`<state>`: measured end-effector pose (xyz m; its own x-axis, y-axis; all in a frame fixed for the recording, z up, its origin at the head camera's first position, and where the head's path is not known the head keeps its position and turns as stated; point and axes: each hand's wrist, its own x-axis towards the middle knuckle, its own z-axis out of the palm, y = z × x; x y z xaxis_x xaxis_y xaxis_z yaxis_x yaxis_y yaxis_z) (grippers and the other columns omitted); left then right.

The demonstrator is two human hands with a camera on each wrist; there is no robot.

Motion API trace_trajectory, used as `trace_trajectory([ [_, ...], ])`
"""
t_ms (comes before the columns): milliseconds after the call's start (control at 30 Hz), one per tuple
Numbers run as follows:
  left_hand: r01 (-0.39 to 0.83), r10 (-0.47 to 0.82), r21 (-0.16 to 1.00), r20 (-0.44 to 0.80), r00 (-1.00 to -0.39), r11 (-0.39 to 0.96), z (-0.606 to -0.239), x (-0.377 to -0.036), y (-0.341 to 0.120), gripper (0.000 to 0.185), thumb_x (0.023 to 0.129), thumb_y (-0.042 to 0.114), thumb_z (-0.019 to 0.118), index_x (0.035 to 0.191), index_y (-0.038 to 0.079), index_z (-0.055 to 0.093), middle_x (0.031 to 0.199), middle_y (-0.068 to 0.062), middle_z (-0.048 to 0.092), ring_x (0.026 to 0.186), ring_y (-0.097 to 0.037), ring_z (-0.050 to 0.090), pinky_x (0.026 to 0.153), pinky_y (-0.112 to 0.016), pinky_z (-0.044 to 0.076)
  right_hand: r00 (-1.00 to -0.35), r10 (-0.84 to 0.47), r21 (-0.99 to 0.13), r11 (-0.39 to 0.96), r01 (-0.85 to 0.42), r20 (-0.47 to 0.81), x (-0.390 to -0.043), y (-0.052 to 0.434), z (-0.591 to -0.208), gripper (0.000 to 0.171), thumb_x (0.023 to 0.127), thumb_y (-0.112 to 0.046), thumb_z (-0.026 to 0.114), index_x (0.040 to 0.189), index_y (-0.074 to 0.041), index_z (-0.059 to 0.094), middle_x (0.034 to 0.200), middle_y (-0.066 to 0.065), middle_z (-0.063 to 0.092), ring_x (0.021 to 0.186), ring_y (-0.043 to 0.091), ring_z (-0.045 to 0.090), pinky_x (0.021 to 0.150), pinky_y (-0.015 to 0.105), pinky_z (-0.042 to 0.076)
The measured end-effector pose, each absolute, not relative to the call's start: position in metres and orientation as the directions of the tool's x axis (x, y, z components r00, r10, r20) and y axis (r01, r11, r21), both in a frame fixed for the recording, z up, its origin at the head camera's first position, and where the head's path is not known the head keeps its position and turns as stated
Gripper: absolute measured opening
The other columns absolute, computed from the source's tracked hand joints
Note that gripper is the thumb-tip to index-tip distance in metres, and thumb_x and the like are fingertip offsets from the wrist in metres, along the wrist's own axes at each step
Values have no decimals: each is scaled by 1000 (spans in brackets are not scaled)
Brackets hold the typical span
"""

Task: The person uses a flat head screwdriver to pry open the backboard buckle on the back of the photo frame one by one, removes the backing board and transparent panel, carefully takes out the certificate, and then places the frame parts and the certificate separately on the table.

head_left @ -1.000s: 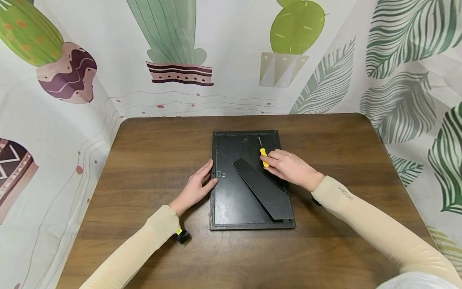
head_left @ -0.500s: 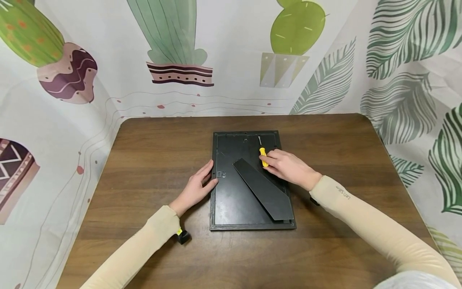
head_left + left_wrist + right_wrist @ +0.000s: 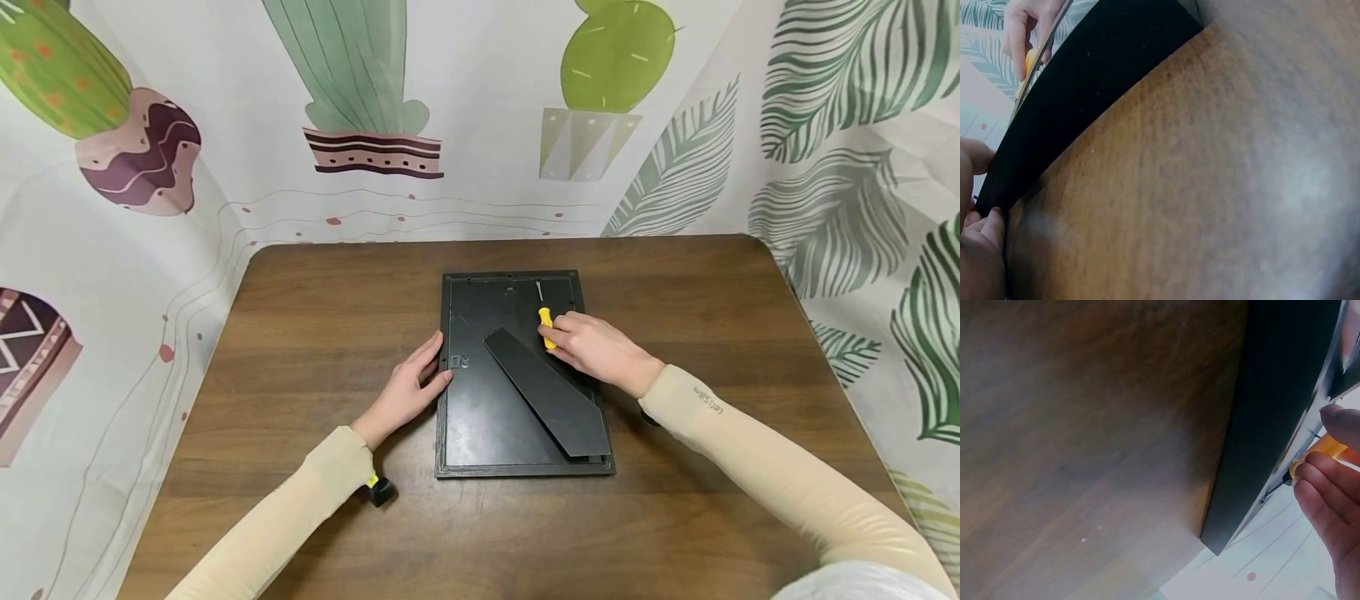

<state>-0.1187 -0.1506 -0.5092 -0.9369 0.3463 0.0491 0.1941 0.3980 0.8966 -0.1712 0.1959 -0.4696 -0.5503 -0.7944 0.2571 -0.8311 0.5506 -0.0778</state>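
A black picture frame [image 3: 480, 425] lies back side up on the table, its long easel stand [image 3: 551, 396] slanting across the backing. With thumb over the rim and fingers along the side, my left hand [image 3: 405, 383] holds the frame's left edge. A small yellow-handled screwdriver [image 3: 546, 318] is pinched in the fingers of my right hand [image 3: 600, 348], over the upper right of the backing. Its thin metal shaft points toward the frame's far edge. In the right wrist view, fingers and thumb close round the orange-looking handle [image 3: 1327, 447], near the frame's side [image 3: 1266, 406].
Small metal tabs, including one hanger [image 3: 460, 362] at the left side, sit on the backing. The brown wooden table [image 3: 315, 308] extends on all sides of the frame. Behind it hangs a white cloth [image 3: 487, 83] printed with cacti and leaves.
The right hand and wrist have shifted very slightly left, and the screwdriver has tilted a little with them. The frame and left hand have stayed put.
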Motion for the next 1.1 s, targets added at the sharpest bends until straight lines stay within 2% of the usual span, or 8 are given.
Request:
trace_trajectory([
  [233, 195, 357, 899, 47, -933, 391, -521, -124, -156, 70, 101, 6, 69, 161, -1, 33, 168, -19, 28, 145, -34, 44, 114, -38, 44, -569, -783, -98, 564, -820, 253, -170, 192, -467, 32, 90, -4, 81, 120, 3, 74, 95, 10, 64, 88, 27, 63, 79, 37, 61],
  [333, 191, 361, 902, 42, -932, 388, -520, -124, -157, 70, 101, 7, 69, 161, -1, 33, 169, -18, 28, 145, -33, 44, 114, -37, 43, -579, -777, -107, 572, -813, 245, -171, 192, -467, 33, 89, -4, 81, 121, 3, 74, 94, 10, 64, 89, 27, 63, 79, 37, 61],
  [600, 211, 344, 894, 69, -936, 394, -521, -124, -155, 69, 100, -2, 66, 159, -7, 31, 167, -26, 27, 146, -39, 41, 114, -44, 43, -601, -761, -134, 587, -798, 244, -173, 195, -466, 36, 89, -4, 82, 123, 3, 73, 96, 10, 64, 91, 26, 63, 79, 35, 61],
  [767, 213, 353, 895, 68, -933, 391, -502, -118, -149, 66, 99, -6, 64, 156, -14, 31, 164, -32, 27, 146, -44, 39, 114, -47, 42, -610, -757, -148, 592, -792, 234, -174, 196, -460, 36, 91, -4, 81, 125, 3, 73, 100, 10, 66, 94, 25, 65, 82, 34, 61],
  [967, 206, 360, 898, 57, -931, 388, -521, -124, -156, 70, 101, 4, 68, 160, -2, 32, 169, -19, 27, 147, -34, 41, 115, -37, 42, -625, -739, -195, 594, -780, 251, -184, 197, -445, 32, 95, -6, 77, 125, 4, 72, 103, 12, 68, 93, 25, 66, 82, 35, 60],
  [1100, 205, 365, 898, 54, -929, 388, -521, -124, -156, 70, 101, 5, 67, 161, -1, 31, 169, -18, 26, 147, -33, 41, 115, -36, 42, -669, -692, -275, 611, -743, 270, -196, 200, -429, 28, 99, -7, 72, 125, 3, 72, 103, 12, 70, 86, 22, 64, 76, 35, 59],
])
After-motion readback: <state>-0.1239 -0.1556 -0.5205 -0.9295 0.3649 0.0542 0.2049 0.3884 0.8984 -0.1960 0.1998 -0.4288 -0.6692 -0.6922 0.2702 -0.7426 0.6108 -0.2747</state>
